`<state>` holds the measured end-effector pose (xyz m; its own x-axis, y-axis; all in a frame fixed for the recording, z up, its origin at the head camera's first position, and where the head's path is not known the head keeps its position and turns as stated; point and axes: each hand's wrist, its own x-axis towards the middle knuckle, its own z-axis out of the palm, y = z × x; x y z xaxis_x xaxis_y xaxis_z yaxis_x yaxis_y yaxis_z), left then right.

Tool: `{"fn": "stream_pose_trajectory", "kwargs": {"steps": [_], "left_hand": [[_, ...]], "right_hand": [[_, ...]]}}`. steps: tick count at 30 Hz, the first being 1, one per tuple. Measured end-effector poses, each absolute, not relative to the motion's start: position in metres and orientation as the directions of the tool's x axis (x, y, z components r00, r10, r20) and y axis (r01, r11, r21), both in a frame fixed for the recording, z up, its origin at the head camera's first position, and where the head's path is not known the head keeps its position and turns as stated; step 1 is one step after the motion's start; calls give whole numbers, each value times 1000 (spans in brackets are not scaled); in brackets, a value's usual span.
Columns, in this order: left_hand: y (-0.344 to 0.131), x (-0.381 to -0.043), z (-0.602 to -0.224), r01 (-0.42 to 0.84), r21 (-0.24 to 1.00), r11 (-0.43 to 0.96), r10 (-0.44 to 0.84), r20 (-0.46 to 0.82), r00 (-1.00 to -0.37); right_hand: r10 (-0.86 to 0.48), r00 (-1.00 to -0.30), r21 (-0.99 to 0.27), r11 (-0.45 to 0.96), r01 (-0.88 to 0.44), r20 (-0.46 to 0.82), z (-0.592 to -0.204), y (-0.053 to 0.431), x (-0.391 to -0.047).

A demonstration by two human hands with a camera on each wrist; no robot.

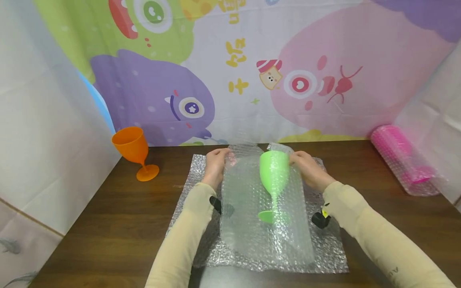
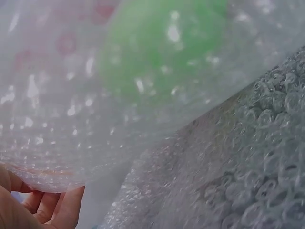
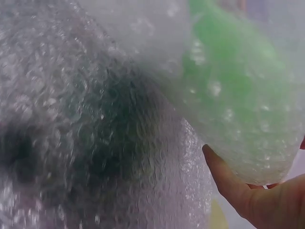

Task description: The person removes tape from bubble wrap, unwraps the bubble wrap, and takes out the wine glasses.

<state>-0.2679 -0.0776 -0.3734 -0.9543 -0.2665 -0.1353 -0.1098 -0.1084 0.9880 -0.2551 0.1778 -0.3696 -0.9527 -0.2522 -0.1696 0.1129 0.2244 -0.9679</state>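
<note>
A light green plastic goblet (image 1: 268, 172) stands out in the middle of the head view, bowl toward the back wall and foot toward me. Clear bubble wrap (image 1: 241, 208) lies around it, with a layer covering the goblet's right side. At the top left of this wrap my left hand (image 1: 215, 165) pinches the edge, fingertips (image 2: 71, 202) behind the film in the left wrist view. My right hand (image 1: 309, 168) grips the wrap beside the goblet's rim, its thumb (image 3: 217, 164) on the near face. The green bowl shows blurred through bubbles in both wrist views.
Another bubble wrap sheet (image 1: 333, 256) lies flat beneath on the dark wooden table (image 1: 119, 228). An orange goblet (image 1: 133, 146) stands upright at the back left. A pink item in bubble wrap (image 1: 401, 160) lies at the back right. A cartoon-printed cloth (image 1: 230, 116) hangs behind.
</note>
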Motion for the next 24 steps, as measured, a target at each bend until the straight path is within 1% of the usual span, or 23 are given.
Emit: {"fn": "stream_pose_trajectory", "kwargs": {"steps": [4, 8, 11, 17, 24], "left_hand": [[-83, -269, -373, -119, 990, -70, -300, -134, -944], [-87, -270, -377, -136, 990, -45, -319, -144, -937], [-90, -271, -381, -145, 988, -48, -329, -152, -932], [-96, -272, -390, -161, 987, 0, -366, -150, -919], [-99, -274, -393, -186, 982, -16, -388, -177, -905]], "right_hand": [[-285, -945, -985, 112, 132, -159, -372, 176, -261], [-304, -932, -980, 43, 196, -200, -376, 175, -264], [-311, -921, -971, 29, 237, -234, -379, 174, -265], [-307, -917, -961, -23, 276, -256, -383, 175, -265], [-267, -937, -967, -60, 249, -225, -387, 183, -264]]}}
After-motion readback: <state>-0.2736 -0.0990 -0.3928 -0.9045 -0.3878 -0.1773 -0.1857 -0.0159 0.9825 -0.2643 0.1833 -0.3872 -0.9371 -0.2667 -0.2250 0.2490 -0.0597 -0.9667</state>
